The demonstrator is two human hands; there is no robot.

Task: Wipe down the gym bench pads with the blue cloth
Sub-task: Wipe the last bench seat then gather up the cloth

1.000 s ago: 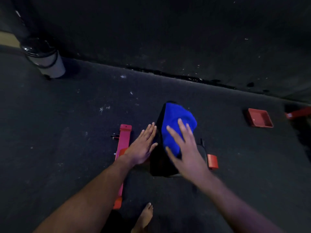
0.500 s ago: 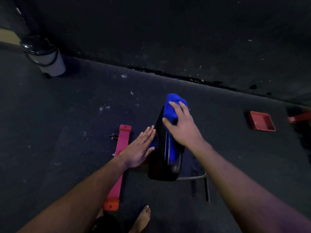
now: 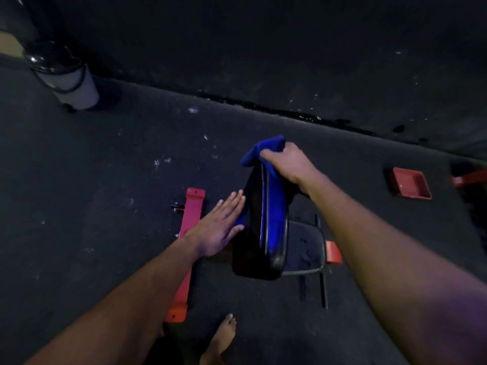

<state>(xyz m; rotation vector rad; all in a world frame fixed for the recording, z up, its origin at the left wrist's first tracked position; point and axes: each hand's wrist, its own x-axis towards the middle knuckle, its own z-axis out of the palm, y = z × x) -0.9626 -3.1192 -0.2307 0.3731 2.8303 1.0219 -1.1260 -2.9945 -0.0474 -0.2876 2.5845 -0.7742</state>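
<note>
The black back pad of the gym bench stands tilted up in the middle of the view, with the flat seat pad beside it on the right. The blue cloth is bunched over the pad's far top end and trails down its right face. My right hand grips the cloth at that top end, fingers curled over it. My left hand lies flat against the pad's left side, fingers straight.
Red frame bars of the bench run along the dark rubber floor on the left. A red square tray sits on the floor at the right. A white bin with a black lid stands far left. My bare foot is below.
My right hand has slid the cloth up the pad from its middle to the far top end and curled over it. The left hand has stayed flat on the pad's side.
</note>
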